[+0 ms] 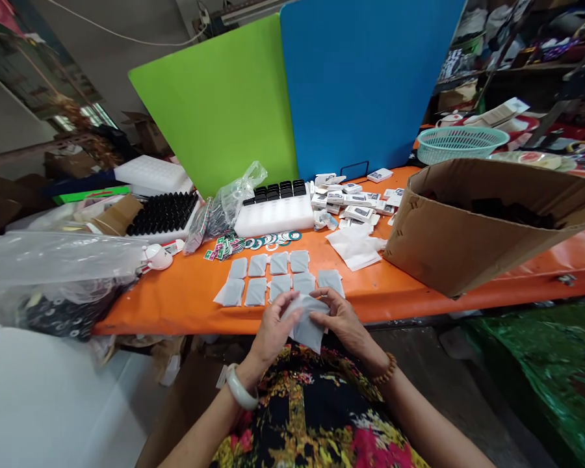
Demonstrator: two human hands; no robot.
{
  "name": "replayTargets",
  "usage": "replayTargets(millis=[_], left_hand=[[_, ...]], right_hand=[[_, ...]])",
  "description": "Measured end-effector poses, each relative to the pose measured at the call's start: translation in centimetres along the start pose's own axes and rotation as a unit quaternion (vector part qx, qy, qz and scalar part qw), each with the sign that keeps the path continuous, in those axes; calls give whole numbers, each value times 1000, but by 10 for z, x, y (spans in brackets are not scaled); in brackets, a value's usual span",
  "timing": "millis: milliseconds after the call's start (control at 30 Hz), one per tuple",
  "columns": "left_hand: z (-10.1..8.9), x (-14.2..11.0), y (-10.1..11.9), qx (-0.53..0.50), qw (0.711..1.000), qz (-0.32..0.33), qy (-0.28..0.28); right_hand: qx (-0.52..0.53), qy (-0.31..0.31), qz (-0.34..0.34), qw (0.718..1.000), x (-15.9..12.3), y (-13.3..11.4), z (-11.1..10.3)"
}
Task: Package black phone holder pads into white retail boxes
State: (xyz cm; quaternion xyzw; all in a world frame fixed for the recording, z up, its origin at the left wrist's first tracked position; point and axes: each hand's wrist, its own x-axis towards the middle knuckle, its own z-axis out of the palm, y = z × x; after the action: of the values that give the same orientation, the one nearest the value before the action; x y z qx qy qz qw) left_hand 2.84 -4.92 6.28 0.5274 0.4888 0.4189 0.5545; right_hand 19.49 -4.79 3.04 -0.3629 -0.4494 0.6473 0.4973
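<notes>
Between both hands, just off the table's front edge, is a thin white wrapping sheet (308, 333) with a grey look; what lies inside it, if anything, I cannot make out. My left hand (275, 328) pinches its left side between thumb and fingers. At the right side, my right hand (344, 323) grips it with thumb and bent fingers. Just beyond the hands, several flat square wrapped packets (256, 292) lie in two rows on the orange table cover (175, 299). One more packet (330, 281) sits at the right end of the front row.
A large open cardboard box (424, 247) stands at the right. Loose white sheets (355, 247) lie beside it, small white boxes (358, 213) behind them. Farther back are a white foam tray (275, 216) with black parts, round stickers (273, 240) and a clear plastic bag (236, 195).
</notes>
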Motion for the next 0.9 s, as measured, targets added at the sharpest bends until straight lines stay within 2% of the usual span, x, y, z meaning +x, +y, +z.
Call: replayTargets(millis=[67, 200, 333, 467, 600, 700, 767, 900], left_hand=[[2, 0, -4, -19, 999, -20, -35], [6, 3, -9, -124, 986, -102, -33], [5, 8, -14, -204, 963, -169, -37], [3, 16, -21, -241, 956, -166, -17], [4, 27, -20, -246, 955, -168, -14], [1, 37, -15, -235, 959, -158, -17], [-8, 44, -12, -205, 968, -142, 8], [-44, 58, -14, -143, 981, -100, 86]], right_hand=[[1, 5, 2, 1000, 1, -1, 2], [1, 31, -7, 999, 5, 5, 3], [-5, 19, 12, 1000, 8, 17, -1], [-42, 23, 3, 999, 8, 24, 2], [-37, 60, -3, 998, 15, 22, 3], [-12, 99, 8, 995, 36, 14, -11], [-8, 125, 11, 992, 57, 6, -28], [-78, 143, 11, 987, 104, -11, -65]])
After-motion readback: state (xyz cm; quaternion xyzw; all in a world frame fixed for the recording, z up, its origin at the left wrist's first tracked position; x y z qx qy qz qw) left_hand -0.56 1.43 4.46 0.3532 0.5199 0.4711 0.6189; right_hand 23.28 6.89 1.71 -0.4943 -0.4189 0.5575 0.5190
